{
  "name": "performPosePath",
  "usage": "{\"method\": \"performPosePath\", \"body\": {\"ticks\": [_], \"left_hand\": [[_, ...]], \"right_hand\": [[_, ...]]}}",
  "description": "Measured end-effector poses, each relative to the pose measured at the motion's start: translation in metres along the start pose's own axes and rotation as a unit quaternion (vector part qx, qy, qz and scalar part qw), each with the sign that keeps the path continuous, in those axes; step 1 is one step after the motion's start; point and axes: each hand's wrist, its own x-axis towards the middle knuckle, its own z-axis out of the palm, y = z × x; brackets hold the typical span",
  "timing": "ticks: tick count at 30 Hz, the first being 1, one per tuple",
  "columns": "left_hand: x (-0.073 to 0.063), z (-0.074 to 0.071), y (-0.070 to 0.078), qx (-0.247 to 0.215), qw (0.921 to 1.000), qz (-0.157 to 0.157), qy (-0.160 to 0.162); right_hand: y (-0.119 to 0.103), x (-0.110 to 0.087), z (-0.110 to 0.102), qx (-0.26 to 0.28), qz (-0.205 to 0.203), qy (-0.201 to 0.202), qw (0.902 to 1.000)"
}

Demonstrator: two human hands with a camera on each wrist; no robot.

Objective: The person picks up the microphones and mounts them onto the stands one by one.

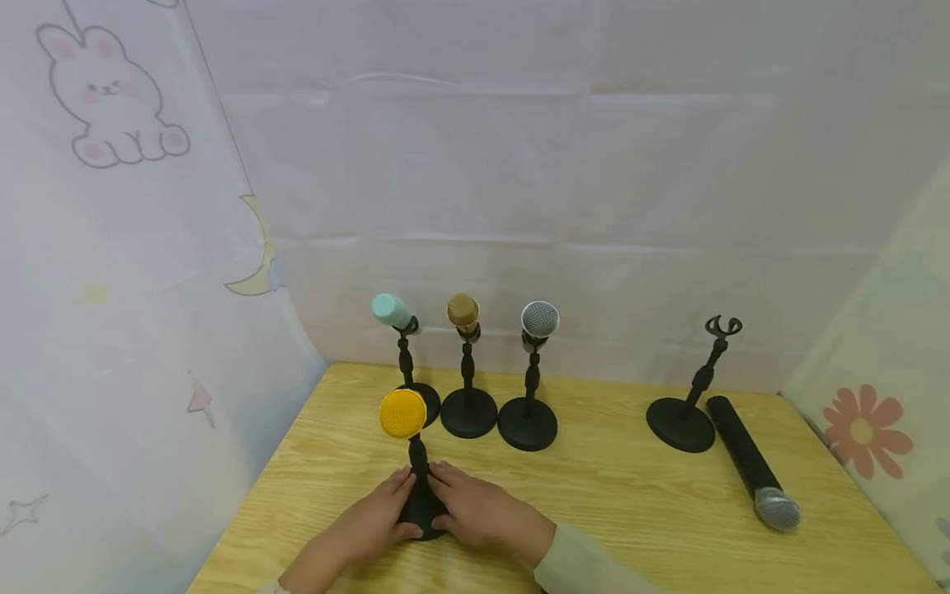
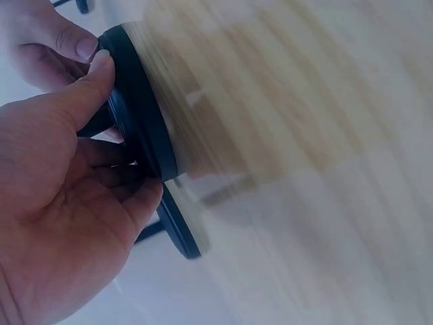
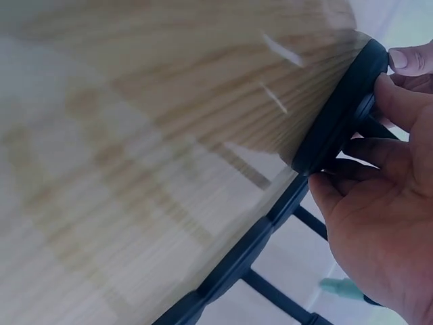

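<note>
A yellow-headed microphone (image 1: 403, 414) sits on a short black desktop microphone stand (image 1: 419, 462) at the front left of the table. My left hand (image 1: 371, 516) holds the left side of the stand's round base, and my right hand (image 1: 482, 513) holds the right side. In the left wrist view, the thumb lies at the rim of the base (image 2: 139, 101) while other fingers reach around it. The right wrist view shows the right fingers (image 3: 325, 193) against the opposite rim. The microphone's handle is hidden behind its head.
Behind stand a mint-green microphone (image 1: 390, 309), a gold one (image 1: 463, 310) and a silver one (image 1: 540, 320), each on a black stand. Farther right are a bare stand (image 1: 681, 425) with its clip and a black microphone (image 1: 745, 450) lying down. Fabric walls enclose the wooden table (image 1: 594, 495).
</note>
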Motion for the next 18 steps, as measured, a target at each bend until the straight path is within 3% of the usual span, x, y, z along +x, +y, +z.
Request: {"method": "performPosePath", "body": {"ticks": [8,18], "left_hand": [[-0.007,-0.008,-0.019,-0.019,0.9995,-0.024,0.008],[-0.013,-0.022,-0.039,-0.053,0.9954,-0.080,0.005]], "right_hand": [[-0.011,0.028,-0.002,-0.011,0.000,-0.007,0.9999],[-0.024,0.057,0.004,-0.031,-0.010,0.023,0.9992]]}}
